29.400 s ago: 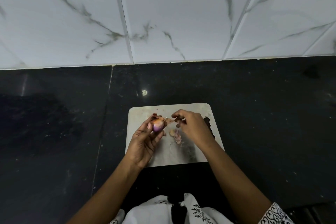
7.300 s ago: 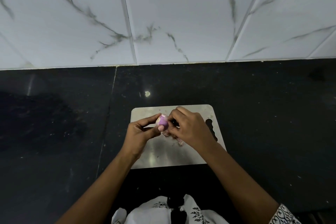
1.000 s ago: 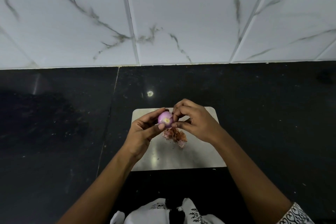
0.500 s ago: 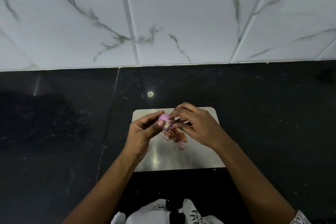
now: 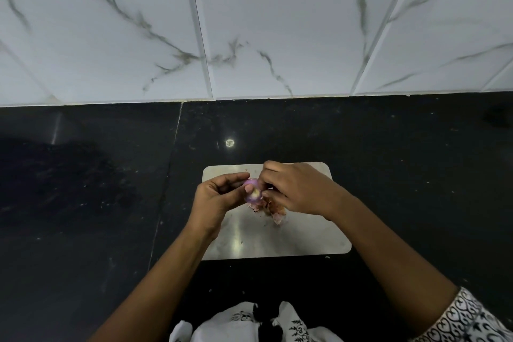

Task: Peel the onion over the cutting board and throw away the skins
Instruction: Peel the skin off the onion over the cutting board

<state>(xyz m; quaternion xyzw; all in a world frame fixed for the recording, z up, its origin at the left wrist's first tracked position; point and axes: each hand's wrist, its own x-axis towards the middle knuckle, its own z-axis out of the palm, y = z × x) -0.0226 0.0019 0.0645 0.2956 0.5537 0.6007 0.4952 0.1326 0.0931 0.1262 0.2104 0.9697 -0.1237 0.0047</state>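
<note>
Onion [image 5: 252,189] glossy purple, nearly bare

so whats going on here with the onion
A person is peeling a small purple onion over a metal cutting board on a dark counter. The left hand holds the onion while the right hand picks at it. A small pile of skins lies on the board, not yet thrown away.

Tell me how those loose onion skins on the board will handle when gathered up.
The skins look thin and curled, so probably light, floppy and easily scattered. Lying as small flakes on the smooth cutting board, they would likely slide and be easier swept together than pinched singly.
</note>
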